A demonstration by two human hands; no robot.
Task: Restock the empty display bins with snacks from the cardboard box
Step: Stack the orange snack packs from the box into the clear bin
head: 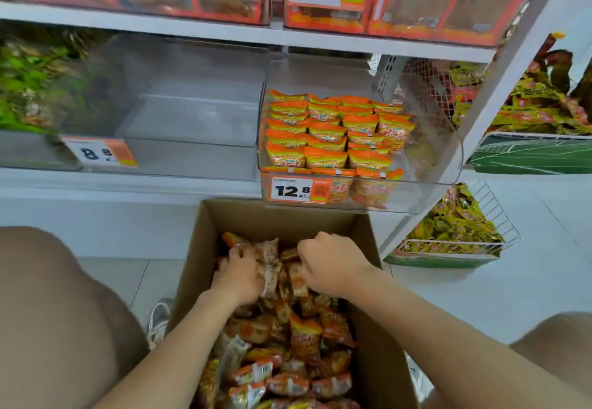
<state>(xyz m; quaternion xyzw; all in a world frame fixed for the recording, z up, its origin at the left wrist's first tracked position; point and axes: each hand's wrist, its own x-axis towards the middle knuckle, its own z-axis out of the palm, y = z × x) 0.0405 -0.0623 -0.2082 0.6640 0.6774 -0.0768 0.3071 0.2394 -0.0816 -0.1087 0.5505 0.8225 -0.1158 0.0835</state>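
Shop, apparently: price tags, clear snack bins.

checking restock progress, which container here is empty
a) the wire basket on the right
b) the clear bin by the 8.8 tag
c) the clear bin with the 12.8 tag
B: the clear bin beside the 8.8 price tag holds nothing, while the 12.8 bin has rows of orange snack packets and the wire basket holds yellow-green packets.

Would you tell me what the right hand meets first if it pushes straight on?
Most likely the loose orange snack packets in the brown cardboard box, directly beneath the right hand.
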